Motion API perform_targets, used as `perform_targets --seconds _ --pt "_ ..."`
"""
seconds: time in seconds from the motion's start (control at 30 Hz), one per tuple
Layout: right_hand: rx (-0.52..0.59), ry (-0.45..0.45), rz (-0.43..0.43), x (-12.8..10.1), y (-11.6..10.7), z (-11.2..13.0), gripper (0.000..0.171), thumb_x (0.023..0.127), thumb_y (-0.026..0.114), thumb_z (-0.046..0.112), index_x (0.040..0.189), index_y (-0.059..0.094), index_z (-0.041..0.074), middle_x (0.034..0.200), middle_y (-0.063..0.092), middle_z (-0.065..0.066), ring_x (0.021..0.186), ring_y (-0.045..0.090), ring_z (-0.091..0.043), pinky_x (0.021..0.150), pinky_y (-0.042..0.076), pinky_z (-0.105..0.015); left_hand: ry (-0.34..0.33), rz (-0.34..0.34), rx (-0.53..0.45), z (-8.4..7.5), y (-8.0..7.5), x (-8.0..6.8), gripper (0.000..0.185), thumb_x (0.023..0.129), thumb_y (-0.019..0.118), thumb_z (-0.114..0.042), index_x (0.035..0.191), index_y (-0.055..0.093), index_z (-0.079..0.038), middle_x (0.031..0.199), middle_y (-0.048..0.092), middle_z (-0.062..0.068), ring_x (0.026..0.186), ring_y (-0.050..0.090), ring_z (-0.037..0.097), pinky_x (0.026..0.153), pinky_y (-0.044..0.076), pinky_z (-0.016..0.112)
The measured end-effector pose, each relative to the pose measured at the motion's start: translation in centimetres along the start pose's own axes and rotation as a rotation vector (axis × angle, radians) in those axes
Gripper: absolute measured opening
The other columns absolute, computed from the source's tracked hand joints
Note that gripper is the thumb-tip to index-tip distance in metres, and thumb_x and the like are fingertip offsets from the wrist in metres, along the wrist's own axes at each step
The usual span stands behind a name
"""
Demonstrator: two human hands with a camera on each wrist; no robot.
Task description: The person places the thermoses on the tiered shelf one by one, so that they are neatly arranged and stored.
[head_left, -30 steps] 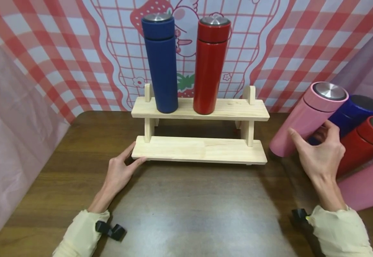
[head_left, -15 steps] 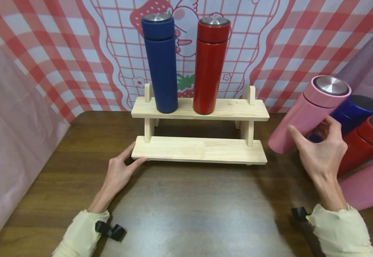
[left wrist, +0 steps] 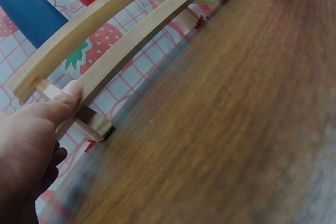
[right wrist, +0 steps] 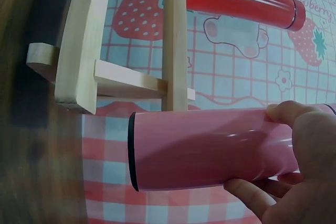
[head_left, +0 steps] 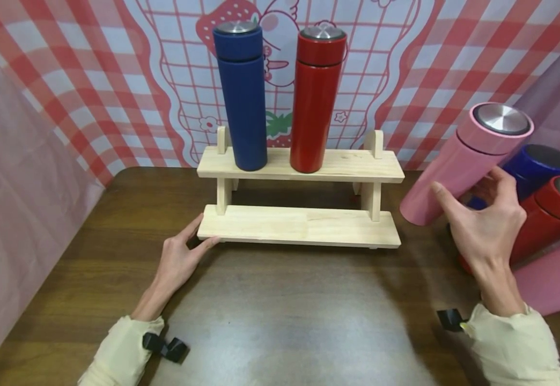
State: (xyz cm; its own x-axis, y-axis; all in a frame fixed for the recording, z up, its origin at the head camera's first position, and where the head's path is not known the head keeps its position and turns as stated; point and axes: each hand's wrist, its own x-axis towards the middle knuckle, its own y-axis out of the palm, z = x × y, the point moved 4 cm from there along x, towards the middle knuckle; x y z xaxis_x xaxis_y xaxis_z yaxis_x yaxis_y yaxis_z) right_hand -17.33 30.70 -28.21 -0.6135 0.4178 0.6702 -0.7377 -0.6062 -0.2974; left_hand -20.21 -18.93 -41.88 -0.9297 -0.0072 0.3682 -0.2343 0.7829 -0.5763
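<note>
My right hand [head_left: 487, 230] grips a pink thermos flask [head_left: 463, 161] with a steel-topped lid, thumb on one side and fingers round the other. It is tilted and raised off the table, and its black-rimmed base shows in the right wrist view. My left hand [head_left: 176, 254] pinches the left end of a two-tier wooden display rack [head_left: 299, 225], with the thumb [left wrist: 68, 95] on the lower board's edge. On the upper tier, a dark blue thermos [head_left: 241, 102] and a red thermos [head_left: 317, 102] stand upright, side by side.
At the right table side stand another blue thermos [head_left: 540, 166], a red thermos [head_left: 550, 220] and a pink thermos [head_left: 555, 276], close behind and beside my right hand. A checked strawberry-print cloth [head_left: 116, 80] hangs right behind the rack. The table [head_left: 270, 311] is brown wood.
My right hand has lifted the pink thermos from the table and raised it higher, its lid moving up and slightly right. The left hand and the rack have stayed in place.
</note>
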Motion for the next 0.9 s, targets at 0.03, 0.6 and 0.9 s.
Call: perform_targets --seconds 0.03,0.6,0.9 --pt "0.004 -0.003 0.002 0.0 0.0 0.1 0.058 0.08 0.088 0.021 0.133 0.067 0.017 0.108 0.067 0.012 0.093 0.062 0.001 0.082 0.046 -0.013 0.003 -0.001 0.0 0.0 0.0 0.0 0.07 0.09 0.084 -0.022 0.148 0.054 0.003 0.144 0.055 0.022 0.131 0.055 0.038 0.103 0.047 0.058" --pt "0.013 -0.034 0.01 1.2 0.1 1.9 0.059 0.08 0.089 0.023 0.133 0.066 0.016 0.113 0.068 0.01 0.097 0.063 0.0 0.087 0.048 -0.015 0.002 0.004 -0.007 0.1 0.0 0.1 0.07 0.091 0.083 -0.022 0.148 0.053 0.003 0.145 0.055 0.022 0.132 0.054 0.038 0.104 0.046 0.057" --pt "0.03 -0.046 0.022 1.8 0.3 2.7 0.059 0.079 0.089 0.021 0.134 0.067 0.015 0.117 0.067 0.01 0.1 0.064 -0.002 0.09 0.049 -0.016 0.005 -0.002 0.004 0.1 0.0 0.1 0.07 0.09 0.084 -0.022 0.148 0.054 0.003 0.144 0.055 0.023 0.129 0.056 0.039 0.102 0.047 0.058"
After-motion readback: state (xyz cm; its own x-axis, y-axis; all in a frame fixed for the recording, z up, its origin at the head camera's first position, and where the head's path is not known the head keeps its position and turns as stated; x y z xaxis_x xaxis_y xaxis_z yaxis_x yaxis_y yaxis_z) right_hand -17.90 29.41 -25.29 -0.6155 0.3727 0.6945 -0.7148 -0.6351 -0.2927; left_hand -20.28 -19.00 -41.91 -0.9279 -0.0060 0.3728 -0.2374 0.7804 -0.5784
